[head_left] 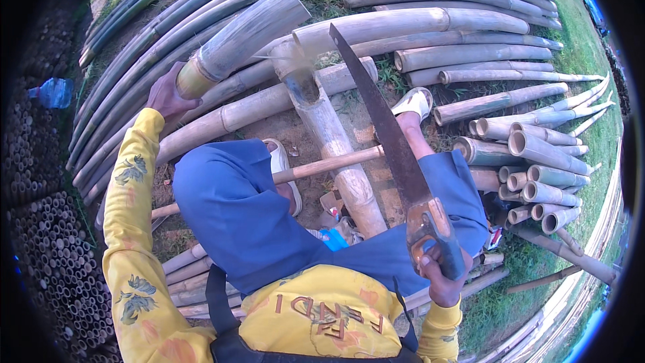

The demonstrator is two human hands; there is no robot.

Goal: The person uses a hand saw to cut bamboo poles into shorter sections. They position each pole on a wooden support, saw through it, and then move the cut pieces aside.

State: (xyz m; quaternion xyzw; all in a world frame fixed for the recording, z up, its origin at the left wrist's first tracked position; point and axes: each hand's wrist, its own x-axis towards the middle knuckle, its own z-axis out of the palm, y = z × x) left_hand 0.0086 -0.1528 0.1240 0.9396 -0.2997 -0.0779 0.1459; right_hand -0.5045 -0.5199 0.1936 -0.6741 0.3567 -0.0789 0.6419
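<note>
My left hand is wrapped round the lower end of a short, thick bamboo piece, which tilts up and to the right. On the right, my right hand grips the handle of a handsaw, its long dark blade slanting up and to the left. Between my legs a bamboo post with a hollow, notched top runs away from me. A thinner wooden pole crosses it near my knees. The saw blade stands apart from the piece in my left hand.
Long bamboo poles lie side by side at the left and far side. Cut bamboo lengths are stacked at the right, on grass. Bundled bamboo ends fill the left edge, with a clear blue plastic bottle above them.
</note>
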